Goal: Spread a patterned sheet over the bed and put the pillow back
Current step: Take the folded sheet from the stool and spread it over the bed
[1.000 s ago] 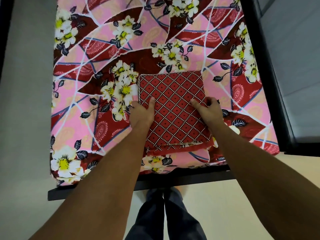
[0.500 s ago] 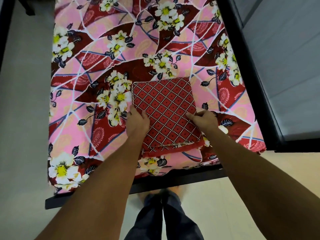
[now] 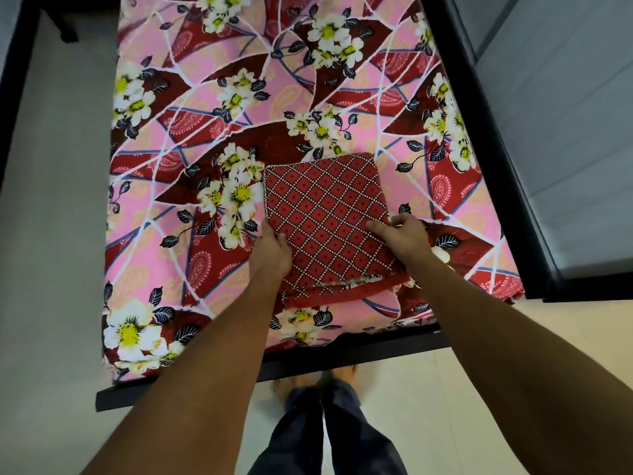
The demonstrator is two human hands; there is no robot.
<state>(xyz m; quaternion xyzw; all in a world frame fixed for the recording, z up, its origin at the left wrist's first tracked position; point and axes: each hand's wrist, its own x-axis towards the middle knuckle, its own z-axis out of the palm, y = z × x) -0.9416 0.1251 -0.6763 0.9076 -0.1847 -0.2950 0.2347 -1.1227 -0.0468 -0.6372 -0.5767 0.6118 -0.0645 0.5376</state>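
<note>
A pink and maroon floral sheet point(image 3: 205, 114) lies spread over the whole mattress. On it, near the foot end closest to me, rests a red pillow point(image 3: 325, 214) with a white-dotted diamond pattern. My left hand point(image 3: 272, 252) grips the pillow's left edge with the thumb on top. At the right edge, my right hand point(image 3: 407, 236) holds the pillow with its thumb pressed on the cover and its fingers curled at the side. The pillow's near end shows an open flap of the cover.
The black bed frame point(image 3: 342, 359) runs along the near end and up the right side point(image 3: 486, 132). A grey wall or cabinet panel point(image 3: 565, 114) stands to the right. Pale floor lies on the left, and my legs and feet point(image 3: 322, 406) are just below the frame.
Both hands have slid back along the pillow's sides toward its near end. The view has shifted, so the bed sits lower and more to the left of the frame.
</note>
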